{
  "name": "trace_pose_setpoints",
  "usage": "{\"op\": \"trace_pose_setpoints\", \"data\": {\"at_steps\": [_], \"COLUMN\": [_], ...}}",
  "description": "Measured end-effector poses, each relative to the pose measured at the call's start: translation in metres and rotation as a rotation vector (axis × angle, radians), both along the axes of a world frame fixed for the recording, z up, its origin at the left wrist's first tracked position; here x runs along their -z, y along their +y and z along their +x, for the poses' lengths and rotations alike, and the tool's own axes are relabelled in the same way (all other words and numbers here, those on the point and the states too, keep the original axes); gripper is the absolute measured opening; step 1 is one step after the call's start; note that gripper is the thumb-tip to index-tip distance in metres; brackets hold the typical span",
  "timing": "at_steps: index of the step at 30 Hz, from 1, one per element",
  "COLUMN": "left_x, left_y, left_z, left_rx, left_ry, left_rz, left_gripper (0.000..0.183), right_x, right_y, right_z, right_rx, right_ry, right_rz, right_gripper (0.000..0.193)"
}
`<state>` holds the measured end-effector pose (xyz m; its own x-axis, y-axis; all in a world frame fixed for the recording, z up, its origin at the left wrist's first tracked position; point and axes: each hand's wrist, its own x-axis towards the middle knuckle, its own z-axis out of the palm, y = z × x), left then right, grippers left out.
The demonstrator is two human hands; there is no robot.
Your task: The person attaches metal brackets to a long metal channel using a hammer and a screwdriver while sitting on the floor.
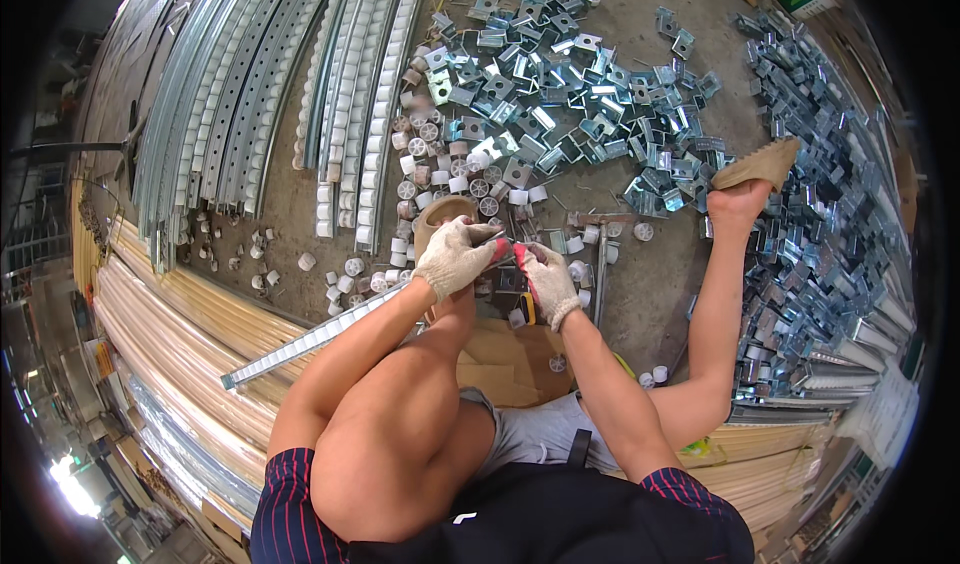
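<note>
My left hand (450, 256), in a white knit glove with red fingertips, is closed around the upper end of a roller track (310, 337). This narrow metal rail, lined with white rollers, slants down to the left beneath my left forearm. My gloved right hand (548, 282) meets the left at the rail's end, fingers pinched together; what they hold is too small to make out. Beside the right palm shows a yellow and black tool handle (529, 308), and I cannot tell whether that hand grips it. Loose white rollers (488, 206) lie on the floor just beyond my hands.
Finished-looking roller tracks (380, 114) lie in rows at the far left. A heap of bent metal brackets (590, 94) spreads ahead, with another bracket pile (830, 204) along the right. Long wrapped tan bundles (190, 354) run at the left. Brown cardboard (510, 364) lies between my legs.
</note>
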<state>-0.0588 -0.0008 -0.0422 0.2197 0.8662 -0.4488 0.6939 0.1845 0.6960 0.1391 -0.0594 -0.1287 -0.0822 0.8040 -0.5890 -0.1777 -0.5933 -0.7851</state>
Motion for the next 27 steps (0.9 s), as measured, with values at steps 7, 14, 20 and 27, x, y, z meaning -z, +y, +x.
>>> {"op": "trace_pose_setpoints", "data": {"at_steps": [7,14,20,27], "left_x": [0.010,-0.012,0.012,0.008], "left_y": [-0.003,-0.013,-0.010,-0.013], "left_z": [-0.003,0.009,-0.006,-0.001], "left_rx": [0.074,0.072,0.066,0.071], "left_ry": [0.029,0.137,0.012,0.060], "left_rz": [0.159,0.234,0.145,0.252], "left_gripper": [0.038,0.039,0.040,0.034], "right_x": [0.006,0.007,0.000,-0.007], "right_y": [0.000,-0.002,0.000,0.001], "right_z": [0.001,0.002,-0.002,-0.001], "right_rx": [-0.028,-0.004,-0.017,-0.027], "right_ry": [-0.061,-0.011,-0.057,-0.068], "right_rz": [0.020,0.022,0.034,0.019], "right_gripper": [0.025,0.024,0.024,0.024]}}
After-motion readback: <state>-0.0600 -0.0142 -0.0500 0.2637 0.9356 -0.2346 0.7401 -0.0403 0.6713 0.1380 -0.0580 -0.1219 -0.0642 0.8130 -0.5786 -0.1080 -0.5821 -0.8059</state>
